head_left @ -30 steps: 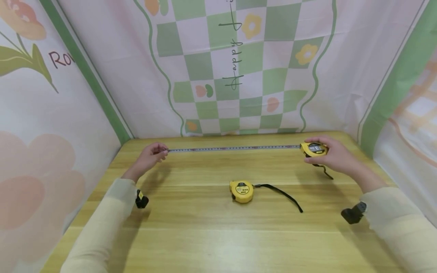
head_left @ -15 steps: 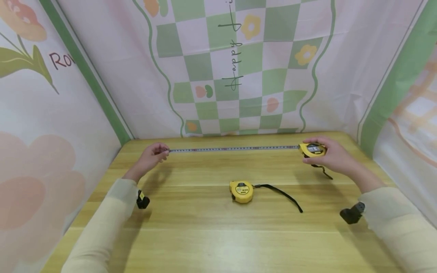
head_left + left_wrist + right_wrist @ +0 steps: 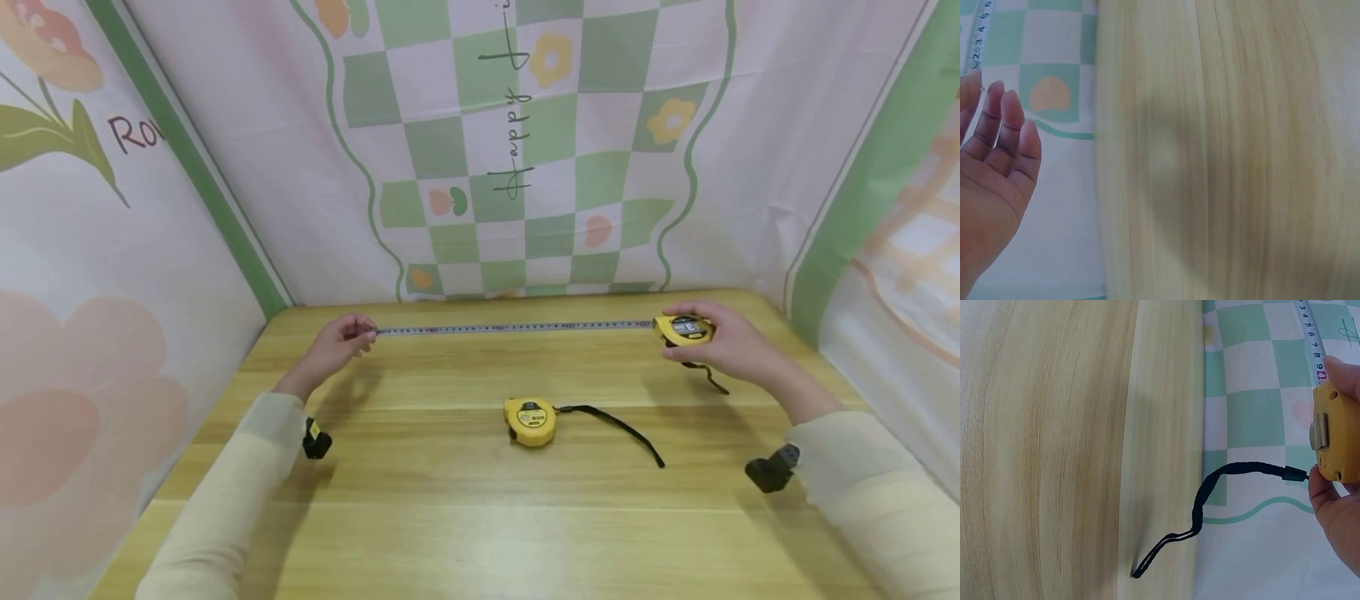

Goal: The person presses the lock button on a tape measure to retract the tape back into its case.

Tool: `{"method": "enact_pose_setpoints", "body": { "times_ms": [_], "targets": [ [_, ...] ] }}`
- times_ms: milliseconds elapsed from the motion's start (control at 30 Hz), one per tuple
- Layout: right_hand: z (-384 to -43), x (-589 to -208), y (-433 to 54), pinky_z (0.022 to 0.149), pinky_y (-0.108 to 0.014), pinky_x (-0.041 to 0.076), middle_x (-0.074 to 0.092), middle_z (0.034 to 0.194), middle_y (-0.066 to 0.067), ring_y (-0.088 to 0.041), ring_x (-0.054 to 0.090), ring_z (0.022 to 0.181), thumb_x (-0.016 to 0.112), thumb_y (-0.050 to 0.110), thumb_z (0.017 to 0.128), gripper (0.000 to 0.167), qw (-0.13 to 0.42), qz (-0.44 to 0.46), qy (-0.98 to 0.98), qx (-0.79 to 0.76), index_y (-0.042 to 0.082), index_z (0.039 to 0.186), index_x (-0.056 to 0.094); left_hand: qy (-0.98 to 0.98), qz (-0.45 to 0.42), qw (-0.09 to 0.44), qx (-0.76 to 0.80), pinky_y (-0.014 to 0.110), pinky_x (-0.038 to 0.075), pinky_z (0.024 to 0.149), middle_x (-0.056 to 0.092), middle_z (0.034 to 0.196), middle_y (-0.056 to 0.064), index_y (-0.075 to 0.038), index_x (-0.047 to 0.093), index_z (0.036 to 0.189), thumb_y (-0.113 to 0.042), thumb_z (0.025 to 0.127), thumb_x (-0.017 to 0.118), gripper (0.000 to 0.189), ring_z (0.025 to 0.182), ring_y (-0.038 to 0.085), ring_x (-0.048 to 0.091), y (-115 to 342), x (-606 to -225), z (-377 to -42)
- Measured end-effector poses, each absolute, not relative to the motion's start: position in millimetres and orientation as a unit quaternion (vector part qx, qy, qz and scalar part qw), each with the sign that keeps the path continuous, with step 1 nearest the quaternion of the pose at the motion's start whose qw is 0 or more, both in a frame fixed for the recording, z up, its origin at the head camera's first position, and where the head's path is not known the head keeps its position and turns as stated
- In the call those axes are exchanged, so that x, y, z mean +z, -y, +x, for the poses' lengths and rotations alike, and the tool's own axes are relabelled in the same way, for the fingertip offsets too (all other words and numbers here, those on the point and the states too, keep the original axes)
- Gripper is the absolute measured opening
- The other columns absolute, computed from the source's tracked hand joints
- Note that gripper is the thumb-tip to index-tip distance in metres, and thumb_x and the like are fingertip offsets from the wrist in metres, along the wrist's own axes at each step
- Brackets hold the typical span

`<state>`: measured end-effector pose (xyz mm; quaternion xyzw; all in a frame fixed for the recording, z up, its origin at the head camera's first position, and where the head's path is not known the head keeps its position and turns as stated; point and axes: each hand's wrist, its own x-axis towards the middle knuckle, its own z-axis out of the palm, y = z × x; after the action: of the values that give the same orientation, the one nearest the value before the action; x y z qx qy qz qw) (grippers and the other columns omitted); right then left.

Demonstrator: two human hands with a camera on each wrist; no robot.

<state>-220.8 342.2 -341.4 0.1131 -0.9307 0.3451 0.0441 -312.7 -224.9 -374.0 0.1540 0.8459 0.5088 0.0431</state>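
A yellow tape measure (image 3: 684, 330) is gripped by my right hand (image 3: 731, 340) above the far right of the table. Its printed blade (image 3: 517, 327) stretches straight across to my left hand (image 3: 336, 346), which pinches the end between thumb and finger. In the left wrist view the other fingers (image 3: 1009, 128) spread loosely beside the blade's tip. A metal clip (image 3: 1319, 432) shows on the case in the right wrist view, with a black strap (image 3: 1210, 481) dangling from it. Between the arms, a second yellow tape measure (image 3: 531, 421) lies on the table, its blade not showing.
The wooden table (image 3: 480, 525) meets a patterned cloth wall (image 3: 547, 167) at its far edge. More cloth hangs at the left and right sides. The second tape's black strap (image 3: 618, 425) trails to the right. Small black cameras (image 3: 772, 468) sit at both wrists.
My right hand and the tape measure have shifted slightly left, and my left hand slightly right. The stretch of blade between them is a little shorter. The second tape measure has not moved.
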Motion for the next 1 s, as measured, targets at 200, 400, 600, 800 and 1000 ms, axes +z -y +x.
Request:
{"method": "enact_pose_setpoints", "body": {
  "times_ms": [200,400,600,800,1000],
  "targets": [
    [-220,-340,-341,0.070,-0.027,0.048,0.048,0.130,-0.022,-0.033,0.050,0.103,0.081,0.028,0.081,0.065,0.046,0.107,0.933,0.342,0.005,0.135,0.051,-0.846,0.157,0.046,0.508,0.052,0.048,0.086,0.056,0.103,0.021,0.002,0.054,0.114,-0.012,0.101,0.054,0.019,0.094,0.035,0.056,223,-376,-315],
    [-221,-340,-340,0.070,-0.027,0.048,0.048,0.130,-0.023,-0.033,0.050,0.102,0.080,0.026,0.082,0.064,0.045,0.111,0.933,0.340,0.005,0.135,0.051,-0.844,0.161,0.048,0.510,0.051,0.048,0.086,0.057,0.102,0.018,0.001,0.055,0.114,-0.014,0.101,0.054,0.020,0.099,0.042,0.054,221,-377,-315],
    [-221,-340,-339,0.068,-0.026,0.049,0.048,0.129,-0.022,-0.031,0.050,0.100,0.080,0.027,0.083,0.065,0.043,0.119,0.931,0.343,0.004,0.136,0.050,-0.836,0.163,0.049,0.522,0.055,0.047,0.086,0.057,0.096,0.011,0.002,0.055,0.113,-0.011,0.101,0.054,0.018,0.099,0.046,0.052,217,-374,-312],
    [-221,-338,-337,0.066,-0.027,0.049,0.047,0.129,-0.022,-0.031,0.050,0.098,0.080,0.027,0.083,0.065,0.040,0.121,0.930,0.345,0.004,0.136,0.050,-0.833,0.164,0.054,0.525,0.057,0.046,0.087,0.056,0.101,0.022,0.002,0.055,0.112,-0.011,0.100,0.055,0.017,0.099,0.046,0.053,213,-372,-312],
    [-220,-337,-336,0.066,-0.028,0.049,0.046,0.131,-0.021,-0.031,0.050,0.098,0.080,0.028,0.083,0.065,0.040,0.120,0.929,0.346,0.005,0.136,0.050,-0.839,0.165,0.057,0.515,0.055,0.047,0.088,0.058,0.099,0.014,0.001,0.056,0.113,-0.013,0.100,0.055,0.019,0.093,0.033,0.056,211,-371,-313]
  ]
}}
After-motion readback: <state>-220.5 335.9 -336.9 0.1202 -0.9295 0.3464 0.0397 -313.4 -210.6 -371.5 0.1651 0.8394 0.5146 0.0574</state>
